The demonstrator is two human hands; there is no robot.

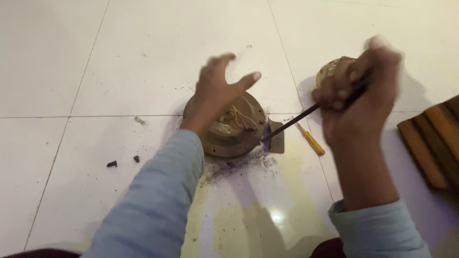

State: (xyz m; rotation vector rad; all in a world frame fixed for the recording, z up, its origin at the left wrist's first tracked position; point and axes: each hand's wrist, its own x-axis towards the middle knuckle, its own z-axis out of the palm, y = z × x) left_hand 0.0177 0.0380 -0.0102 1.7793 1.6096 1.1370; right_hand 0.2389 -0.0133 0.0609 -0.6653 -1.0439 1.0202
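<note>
Prying is the step in hand: the right hand (356, 88), fingers clamped on a dark screwdriver (306, 113), digs its tip into the edge of the round metal motor (234, 126) on the floor (95, 71). The left hand (215, 95) rests on the motor, fingers spread apart. The next push probably needs a firm press down, though blur hides the grip.

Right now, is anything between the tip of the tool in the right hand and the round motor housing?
Nothing visible. The right hand grips a dark tool whose tip already meets the edge of the round metal housing, beside a flat metal tab. The left hand rests on the housing's top.
</note>
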